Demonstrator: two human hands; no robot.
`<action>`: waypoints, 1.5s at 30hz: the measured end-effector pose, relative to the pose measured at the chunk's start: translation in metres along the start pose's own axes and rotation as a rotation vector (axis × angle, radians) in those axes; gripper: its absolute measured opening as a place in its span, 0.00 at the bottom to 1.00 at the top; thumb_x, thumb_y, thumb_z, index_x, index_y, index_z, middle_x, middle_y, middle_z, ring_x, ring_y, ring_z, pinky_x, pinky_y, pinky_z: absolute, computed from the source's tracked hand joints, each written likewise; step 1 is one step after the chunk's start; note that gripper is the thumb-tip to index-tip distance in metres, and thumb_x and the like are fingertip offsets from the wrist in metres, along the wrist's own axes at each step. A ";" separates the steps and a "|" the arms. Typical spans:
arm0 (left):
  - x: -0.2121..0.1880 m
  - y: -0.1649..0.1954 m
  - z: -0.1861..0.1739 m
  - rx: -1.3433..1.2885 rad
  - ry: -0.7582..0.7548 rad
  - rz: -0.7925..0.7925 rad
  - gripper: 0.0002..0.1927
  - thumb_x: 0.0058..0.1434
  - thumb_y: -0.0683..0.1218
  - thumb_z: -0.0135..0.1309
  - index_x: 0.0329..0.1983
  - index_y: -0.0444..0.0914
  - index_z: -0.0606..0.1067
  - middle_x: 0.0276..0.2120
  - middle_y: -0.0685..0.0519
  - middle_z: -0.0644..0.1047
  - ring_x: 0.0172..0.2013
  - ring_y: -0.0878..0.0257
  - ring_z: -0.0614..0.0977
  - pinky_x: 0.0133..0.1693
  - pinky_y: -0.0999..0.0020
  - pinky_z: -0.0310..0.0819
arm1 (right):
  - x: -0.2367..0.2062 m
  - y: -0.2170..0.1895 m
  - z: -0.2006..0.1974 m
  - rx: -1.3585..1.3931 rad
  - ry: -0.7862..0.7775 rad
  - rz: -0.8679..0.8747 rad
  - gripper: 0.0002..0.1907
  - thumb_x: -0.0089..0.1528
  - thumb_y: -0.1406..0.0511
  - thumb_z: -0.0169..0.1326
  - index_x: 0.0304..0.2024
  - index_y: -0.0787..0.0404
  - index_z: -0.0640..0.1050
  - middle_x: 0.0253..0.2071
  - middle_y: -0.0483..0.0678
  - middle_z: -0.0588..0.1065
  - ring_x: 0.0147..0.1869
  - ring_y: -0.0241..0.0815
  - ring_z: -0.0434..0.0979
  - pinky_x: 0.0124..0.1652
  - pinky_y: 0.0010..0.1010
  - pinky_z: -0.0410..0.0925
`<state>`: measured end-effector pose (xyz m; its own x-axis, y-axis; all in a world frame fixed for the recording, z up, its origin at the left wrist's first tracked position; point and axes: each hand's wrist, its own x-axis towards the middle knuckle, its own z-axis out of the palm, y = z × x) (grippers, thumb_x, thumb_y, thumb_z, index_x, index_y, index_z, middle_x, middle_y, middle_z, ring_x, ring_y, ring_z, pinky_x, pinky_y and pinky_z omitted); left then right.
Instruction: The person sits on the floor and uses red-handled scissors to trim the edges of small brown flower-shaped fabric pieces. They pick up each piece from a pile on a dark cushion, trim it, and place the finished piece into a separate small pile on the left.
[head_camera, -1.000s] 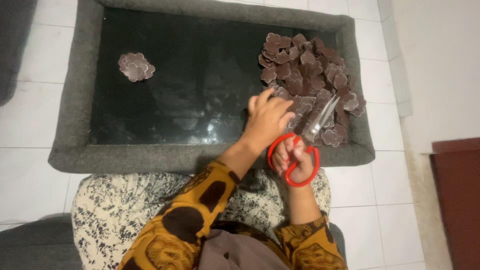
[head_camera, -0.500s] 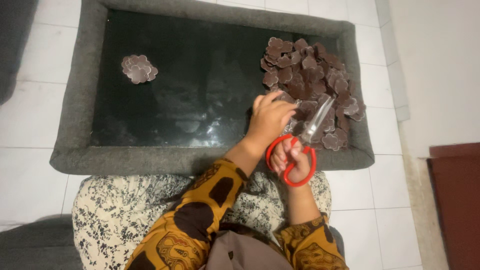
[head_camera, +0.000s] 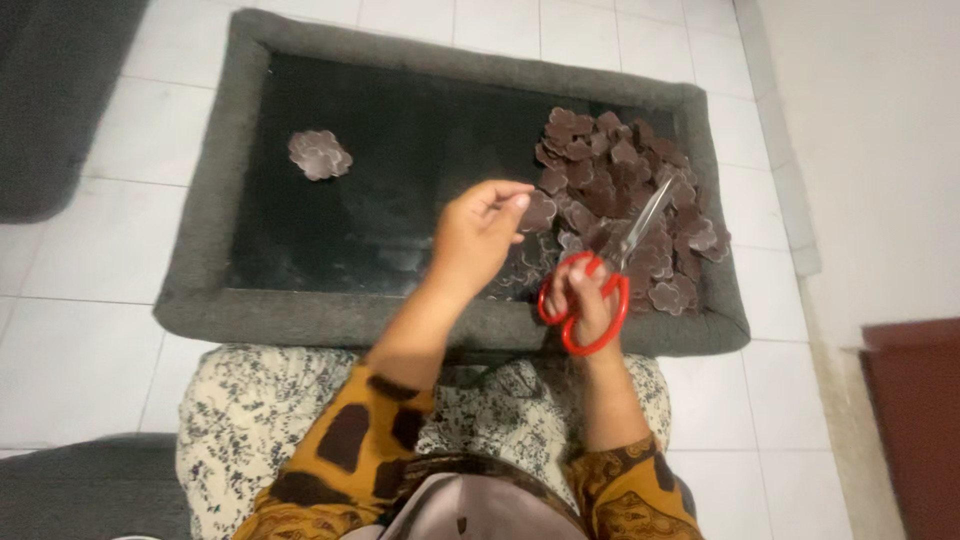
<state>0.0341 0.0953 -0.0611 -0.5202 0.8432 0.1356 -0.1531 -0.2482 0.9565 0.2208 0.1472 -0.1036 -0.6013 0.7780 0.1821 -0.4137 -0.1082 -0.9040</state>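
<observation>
The fingers (head_camera: 512, 200) of the left hand (head_camera: 475, 238) pinch one small brown piece (head_camera: 538, 212) by its edge. The piece looks like a little flower. It hangs just above the black tray (head_camera: 300, 320), beside the big pile (head_camera: 625, 215) of brown pieces on the right side. The right hand (head_camera: 590, 300) has its fingers through the red loops of the scissors (head_camera: 600, 275). That hand is closed around the loops. The blades point up over the pile, and I cannot tell if they are open or closed.

What could go wrong? The pinch is only at the fingertips, so the piece could slip and fall back into the pile. The sharp blades are near the left fingers, so a quick snip could nick a finger. A crooked snip could spoil the flower shape too. The right hand could also bump the pile and push pieces over the soft grey rim.

A moment ago the left hand was lower, down at the edge of the pile. Now it is lifted, with the piece held up. The scissors are in nearly the same spot. The small heap (head_camera: 320, 155) on the left side looks the same.
</observation>
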 end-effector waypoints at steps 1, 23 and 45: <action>-0.003 0.015 -0.007 -0.006 -0.025 0.015 0.11 0.69 0.43 0.54 0.51 0.35 0.79 0.40 0.54 0.83 0.37 0.72 0.83 0.38 0.75 0.80 | 0.009 -0.010 0.011 -0.028 0.004 0.008 0.10 0.67 0.61 0.53 0.36 0.56 0.67 0.31 0.48 0.70 0.27 0.37 0.69 0.28 0.28 0.66; -0.089 0.105 -0.012 -0.065 0.027 0.230 0.21 0.69 0.36 0.52 0.65 0.28 0.68 0.56 0.41 0.77 0.56 0.57 0.81 0.59 0.67 0.77 | 0.006 -0.087 0.140 -0.444 -0.070 -0.313 0.12 0.63 0.75 0.58 0.41 0.61 0.67 0.44 0.51 0.76 0.42 0.36 0.77 0.41 0.28 0.72; -0.082 0.107 -0.030 -0.457 -0.098 -0.048 0.25 0.70 0.39 0.34 0.68 0.29 0.66 0.58 0.39 0.77 0.54 0.55 0.82 0.58 0.59 0.77 | -0.007 -0.088 0.133 -0.132 0.047 -0.126 0.10 0.64 0.75 0.57 0.38 0.59 0.68 0.39 0.51 0.77 0.41 0.39 0.76 0.41 0.29 0.68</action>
<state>0.0349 -0.0148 0.0228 -0.4250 0.8946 0.1382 -0.5411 -0.3735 0.7534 0.1702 0.0689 0.0264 -0.5163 0.8088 0.2816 -0.3886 0.0717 -0.9186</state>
